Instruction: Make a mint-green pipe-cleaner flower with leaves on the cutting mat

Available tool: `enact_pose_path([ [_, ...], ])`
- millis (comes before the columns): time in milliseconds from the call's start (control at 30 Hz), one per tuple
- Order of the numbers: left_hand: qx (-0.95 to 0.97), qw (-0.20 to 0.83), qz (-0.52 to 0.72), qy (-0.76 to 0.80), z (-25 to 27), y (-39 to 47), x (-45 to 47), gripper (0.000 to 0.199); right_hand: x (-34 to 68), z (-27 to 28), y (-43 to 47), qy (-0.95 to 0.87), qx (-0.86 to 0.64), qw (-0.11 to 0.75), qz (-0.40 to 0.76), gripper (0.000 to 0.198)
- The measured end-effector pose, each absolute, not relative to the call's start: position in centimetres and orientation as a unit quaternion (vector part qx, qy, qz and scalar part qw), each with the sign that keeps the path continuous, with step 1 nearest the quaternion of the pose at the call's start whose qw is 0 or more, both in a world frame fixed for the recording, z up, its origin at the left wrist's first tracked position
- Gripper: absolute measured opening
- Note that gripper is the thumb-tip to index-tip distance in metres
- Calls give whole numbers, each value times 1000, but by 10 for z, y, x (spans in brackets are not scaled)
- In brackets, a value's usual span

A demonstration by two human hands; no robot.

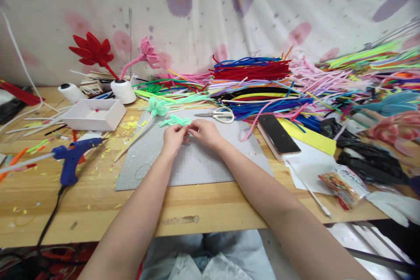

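Note:
Above the grey cutting mat [210, 166], my left hand [173, 139] and my right hand [205, 133] meet with their fingertips pinched together. Between them they grip a mint-green pipe cleaner, mostly covered by the fingers. Just behind the fingers are mint-green fuzzy pieces [175, 120]; whether these join the held piece I cannot tell. To the left lies a mint-green pipe-cleaner flower [157, 106] with a pale stem. Scissors [218, 115] with white handles rest beyond my right hand.
A blue hot glue gun [74, 157] and a white box [95, 116] occupy the left side. Bundles of coloured pipe cleaners [252, 70] line the back. On the right lie a phone [278, 133], a snack packet [343, 186] and black plastic bags [367, 162].

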State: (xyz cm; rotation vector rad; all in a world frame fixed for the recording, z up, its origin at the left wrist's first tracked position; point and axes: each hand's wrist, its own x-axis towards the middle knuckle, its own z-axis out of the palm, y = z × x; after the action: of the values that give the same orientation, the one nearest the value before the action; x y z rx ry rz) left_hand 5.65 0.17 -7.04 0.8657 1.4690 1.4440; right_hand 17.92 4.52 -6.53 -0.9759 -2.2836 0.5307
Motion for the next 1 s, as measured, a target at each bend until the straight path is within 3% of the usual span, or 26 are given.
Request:
enact_pose_path([
  [400, 395, 383, 611, 570, -72, 4, 58, 22, 174, -76, 55, -763, -395, 362, 362, 17],
  [700, 336, 413, 613, 583, -69, 2, 62, 34, 170, -67, 37, -834, -413, 338, 138, 14],
  [1000, 334, 442, 610, 567, -72, 4, 62, 27, 170, -76, 46, -790, -427, 372, 233, 15],
])
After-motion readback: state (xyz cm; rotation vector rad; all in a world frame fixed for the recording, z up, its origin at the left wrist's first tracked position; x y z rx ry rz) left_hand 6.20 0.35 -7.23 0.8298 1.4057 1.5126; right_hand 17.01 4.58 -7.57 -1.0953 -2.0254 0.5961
